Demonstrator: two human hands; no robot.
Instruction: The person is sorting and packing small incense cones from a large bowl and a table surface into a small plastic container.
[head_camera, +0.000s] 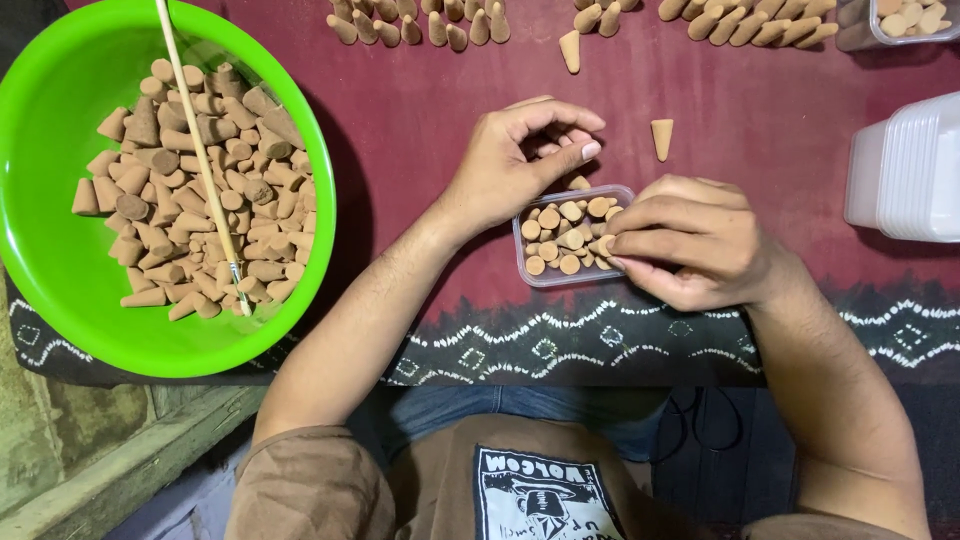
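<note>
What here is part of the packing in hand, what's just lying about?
In use:
left hand holding cones
right hand at the box
small clear box of cones
green bowl of loose cones

Lying about:
thin stick in the bowl
stacked white containers
single cone

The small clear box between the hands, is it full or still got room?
Nearly full: the small clear box shows cone bases packed across almost its whole inside.

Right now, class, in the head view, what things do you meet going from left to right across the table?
Green bowl of cones → thin stick → left hand → right hand → stack of white tubs.
</note>
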